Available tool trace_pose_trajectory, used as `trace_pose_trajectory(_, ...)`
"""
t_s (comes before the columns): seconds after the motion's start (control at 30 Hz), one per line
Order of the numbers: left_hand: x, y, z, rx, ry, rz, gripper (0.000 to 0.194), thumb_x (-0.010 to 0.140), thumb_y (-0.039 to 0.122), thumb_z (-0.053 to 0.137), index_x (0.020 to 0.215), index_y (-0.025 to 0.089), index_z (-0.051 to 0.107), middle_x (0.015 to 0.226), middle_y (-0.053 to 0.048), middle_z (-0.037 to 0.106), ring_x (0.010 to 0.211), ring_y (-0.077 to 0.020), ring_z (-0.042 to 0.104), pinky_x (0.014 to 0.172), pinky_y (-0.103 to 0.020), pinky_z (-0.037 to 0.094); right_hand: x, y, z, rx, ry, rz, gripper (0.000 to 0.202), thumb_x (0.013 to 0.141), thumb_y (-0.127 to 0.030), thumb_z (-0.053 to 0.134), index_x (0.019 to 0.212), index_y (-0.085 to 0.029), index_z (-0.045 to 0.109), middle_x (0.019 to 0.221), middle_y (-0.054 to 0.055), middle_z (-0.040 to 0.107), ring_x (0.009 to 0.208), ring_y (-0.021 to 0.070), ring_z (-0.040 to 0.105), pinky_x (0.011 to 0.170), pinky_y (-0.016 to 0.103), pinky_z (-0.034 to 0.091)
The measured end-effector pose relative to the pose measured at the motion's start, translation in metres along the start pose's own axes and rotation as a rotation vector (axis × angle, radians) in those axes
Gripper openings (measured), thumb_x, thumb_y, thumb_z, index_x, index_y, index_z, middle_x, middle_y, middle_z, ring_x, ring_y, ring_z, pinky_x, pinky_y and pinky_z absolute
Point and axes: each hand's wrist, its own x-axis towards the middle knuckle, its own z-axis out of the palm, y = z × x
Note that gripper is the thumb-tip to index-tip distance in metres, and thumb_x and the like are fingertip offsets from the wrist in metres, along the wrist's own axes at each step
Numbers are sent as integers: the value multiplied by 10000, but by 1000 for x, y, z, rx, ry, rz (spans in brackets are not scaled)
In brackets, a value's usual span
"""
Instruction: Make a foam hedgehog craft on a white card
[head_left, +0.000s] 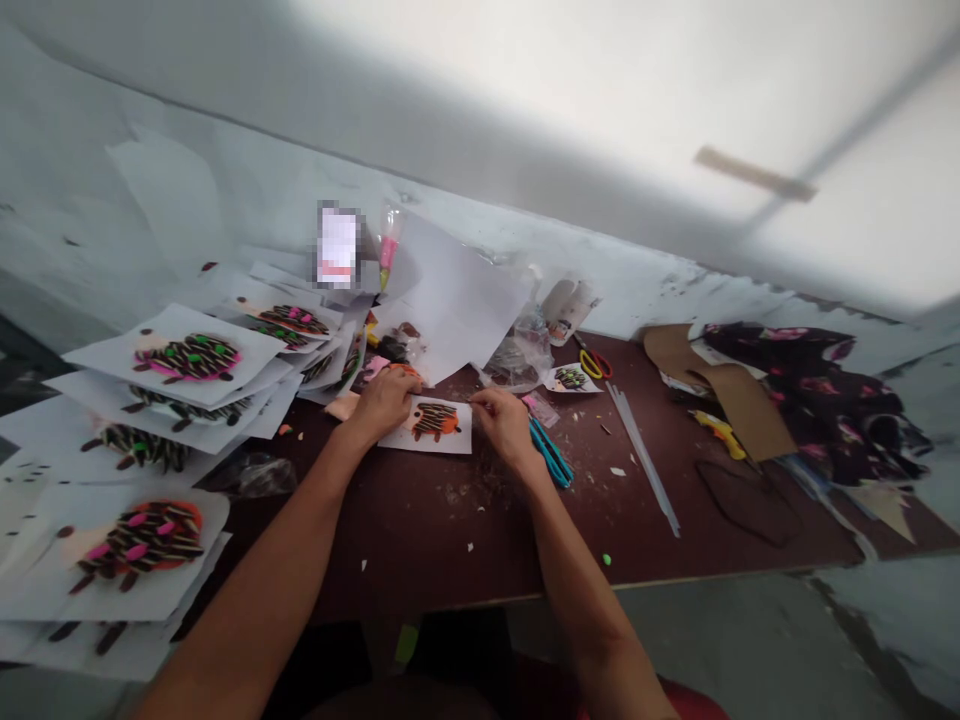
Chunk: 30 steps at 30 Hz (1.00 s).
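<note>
A small white card (460, 440) lies on the dark red table, bearing a hedgehog picture (435, 421) with an orange body, dark striped spines and brown feet. My left hand (384, 402) is closed over the card's left edge, fingers bent. At the card's upper right corner my right hand (504, 422) is pinched; whatever its fingertips hold is too small to make out. Orange and pink pieces (375, 370) lie just beyond my left hand. Teal-handled scissors (551, 455) lie beside my right wrist, partly covered by it.
Stacks of hedgehog cards (187, 350) fill the left side. Behind are a phone (337, 245), white sheets (457, 290) and plastic bags (525, 345). Yellow-and-red-handled scissors (595, 364), clear sticks (646, 465), a yellow glue gun (718, 435) and flowered cloth (817, 390) lie rightward.
</note>
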Motion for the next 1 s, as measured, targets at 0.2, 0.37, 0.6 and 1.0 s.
trace_pose_trajectory(0.2, 0, -1, 0, -10, -6, -2, 324, 765, 64, 510, 892, 221, 763, 1012, -89, 729, 1020, -265, 617, 969, -429, 501, -10, -9, 12, 29, -39, -11, 214, 946, -156, 585, 1009, -205, 784, 939, 59, 735, 881, 178, 652, 831, 264, 470)
trace_pose_trajectory(0.37, 0, -1, -1, 0, -11, 12, 307, 762, 59, 522, 892, 206, 758, 1015, -97, 728, 1024, -270, 626, 967, -426, 503, -12, -6, 19, 68, -54, -38, 243, 936, -119, 566, 1023, -197, 780, 944, 60, 733, 854, 176, 647, 826, 267, 478)
trace_pose_trajectory(0.6, 0, -1, 0, -8, -12, 4, 308, 761, 69, 514, 888, 212, 755, 1001, -98, 725, 1028, -275, 618, 983, -444, 496, -12, -6, 22, 12, -54, -52, 222, 951, -147, 557, 1000, -194, 768, 924, 63, 704, 894, 190, 623, 849, 280, 457)
trace_pose_trajectory(1.0, 0, -2, 1, -12, -3, 5, 314, 761, 57, 512, 887, 217, 750, 1018, -91, 725, 1036, -273, 618, 984, -438, 495, -12, -7, 23, -55, -81, -71, 211, 978, -167, 552, 983, -198, 761, 933, 59, 693, 910, 186, 607, 845, 262, 430)
